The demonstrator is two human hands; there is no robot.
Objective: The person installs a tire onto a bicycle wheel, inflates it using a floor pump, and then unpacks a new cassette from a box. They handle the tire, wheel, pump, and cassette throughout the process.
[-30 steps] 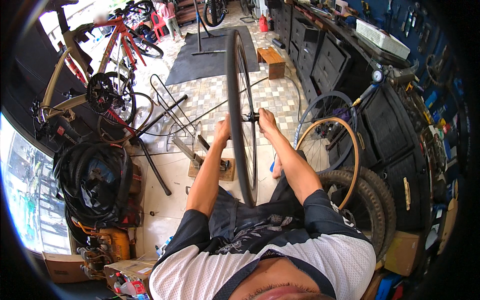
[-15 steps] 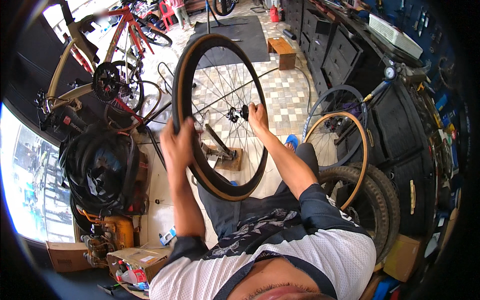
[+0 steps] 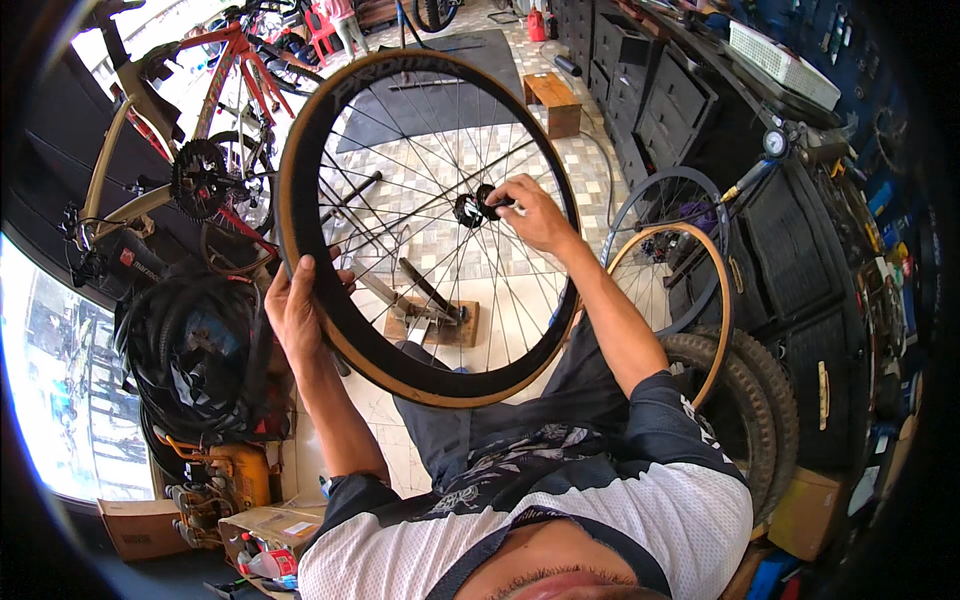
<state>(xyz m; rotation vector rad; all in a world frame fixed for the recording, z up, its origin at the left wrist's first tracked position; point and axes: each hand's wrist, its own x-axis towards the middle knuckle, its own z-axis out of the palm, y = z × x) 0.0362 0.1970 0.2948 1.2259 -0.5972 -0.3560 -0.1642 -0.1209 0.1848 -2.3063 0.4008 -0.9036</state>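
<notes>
I hold up a bicycle wheel (image 3: pixel 450 384) with a deep black rim and a tan-edged tyre, in front of my lap. My left hand (image 3: pixel 303 300) is closed around the tyre and rim at the left, thumb on the near side and fingertips showing inside the rim. My right hand (image 3: pixel 537 213) pinches the end of the axle at the wheel's hub (image 3: pixel 470 208). Thin dark spokes run from the hub to the rim. The wheel faces me more squarely, tilted slightly.
Beneath the wheel, a metal stand on a wooden block (image 3: pixel 462 328) sits on the floor. Bare wheels and knobby tyres (image 3: pixel 765 400) lean at right beside black drawers (image 3: pixel 680 120). Bicycles (image 3: pixel 205 175) and a heap of black tubes (image 3: pixel 195 350) are at left. A wooden stool (image 3: pixel 552 100) stands ahead.
The wheel has turned to face me more and shifted left. My left hand has moved left and down with the rim. My right hand has stayed at the hub, its fingers repositioned.
</notes>
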